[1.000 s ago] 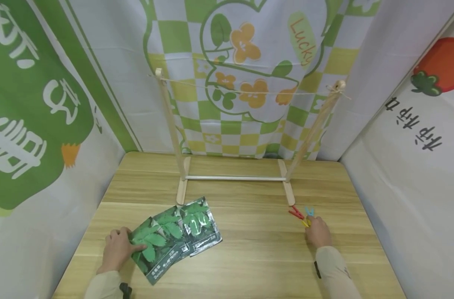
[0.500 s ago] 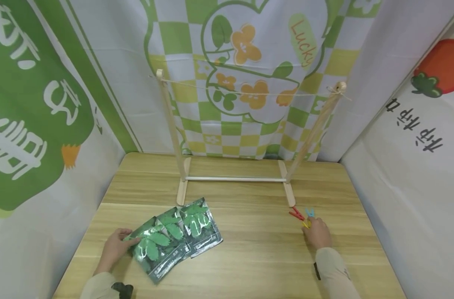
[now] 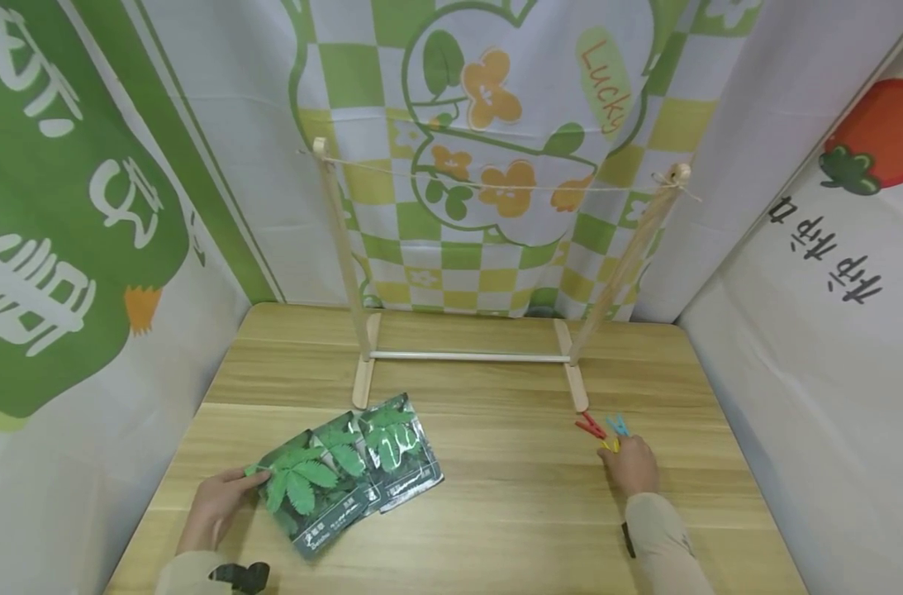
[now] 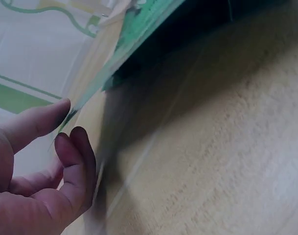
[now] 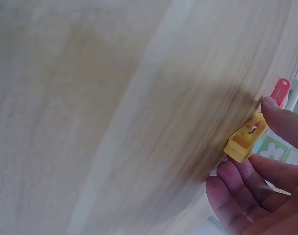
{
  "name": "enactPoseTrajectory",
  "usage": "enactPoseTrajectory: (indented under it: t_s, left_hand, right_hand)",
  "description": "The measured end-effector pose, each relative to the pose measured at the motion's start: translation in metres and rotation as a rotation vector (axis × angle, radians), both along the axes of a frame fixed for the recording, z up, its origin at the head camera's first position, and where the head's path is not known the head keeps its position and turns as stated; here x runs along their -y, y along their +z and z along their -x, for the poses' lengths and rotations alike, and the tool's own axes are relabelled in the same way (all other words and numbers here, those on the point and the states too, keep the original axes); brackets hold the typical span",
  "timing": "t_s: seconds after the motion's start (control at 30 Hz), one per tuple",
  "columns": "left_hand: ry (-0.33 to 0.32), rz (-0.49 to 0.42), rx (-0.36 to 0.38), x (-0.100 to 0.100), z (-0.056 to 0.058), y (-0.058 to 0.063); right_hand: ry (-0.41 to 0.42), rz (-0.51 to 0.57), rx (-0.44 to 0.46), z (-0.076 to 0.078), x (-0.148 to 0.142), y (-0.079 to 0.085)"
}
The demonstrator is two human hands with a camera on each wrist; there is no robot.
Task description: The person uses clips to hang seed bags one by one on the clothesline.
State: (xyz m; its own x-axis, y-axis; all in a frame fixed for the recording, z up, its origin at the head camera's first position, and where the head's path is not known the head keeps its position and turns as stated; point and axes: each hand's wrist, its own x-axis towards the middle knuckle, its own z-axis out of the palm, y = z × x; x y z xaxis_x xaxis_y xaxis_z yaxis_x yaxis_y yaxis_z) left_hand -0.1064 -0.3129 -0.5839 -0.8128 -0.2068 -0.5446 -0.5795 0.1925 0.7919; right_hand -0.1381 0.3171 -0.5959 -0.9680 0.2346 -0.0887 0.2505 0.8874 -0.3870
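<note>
Three green seed packets with leaf pictures lie fanned and overlapping on the table's left half: a left packet [image 3: 306,504], a middle packet [image 3: 344,450] and a right packet [image 3: 395,446]. My left hand [image 3: 215,502] pinches the upper left corner of the left packet between thumb and fingers. In the left wrist view that packet's edge [image 4: 92,88] is lifted off the wood. Over on the right, my right hand [image 3: 634,467] pinches a yellow clothespin [image 5: 244,142] between thumb and fingers. Just beyond it lie a red clothespin [image 3: 591,426] and a blue clothespin [image 3: 618,426].
A wooden drying stand occupies the back of the table [image 3: 496,496]. It has a left post [image 3: 344,256], a right post [image 3: 622,268], a string [image 3: 451,179] tied between their tops and a low white rod [image 3: 469,356]. Printed curtains [image 3: 466,273] enclose the table.
My left hand has shifted slightly left and down, its grip now at the left packet's corner, and that packet has tilted a little. The right hand stays nearly still at the yellow clothespin.
</note>
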Motion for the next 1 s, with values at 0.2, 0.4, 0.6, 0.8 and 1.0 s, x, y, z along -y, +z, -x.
enactPoseTrajectory:
  t_s: [0.2,0.4,0.6,0.8,1.0]
  left_hand:
    - [0.071,-0.093,-0.002,0.001,-0.002,0.004]
    - [0.131,-0.178,-0.001,-0.003,-0.006,0.006]
    - [0.164,-0.23,0.009,-0.004,-0.01,0.005]
    - [0.19,-0.21,-0.019,-0.009,-0.006,0.002]
    - [0.199,-0.166,-0.023,-0.01,-0.005,0.0]
  right_hand:
    - [-0.008,0.013,-0.008,0.002,0.0,-0.001]
    - [-0.011,-0.008,-0.03,0.003,0.002,0.0]
    - [-0.023,-0.009,-0.01,0.002,0.003,0.001]
    - [-0.033,-0.009,-0.009,0.002,0.001,-0.001]
    - [-0.033,0.008,0.016,0.002,0.0,0.002]
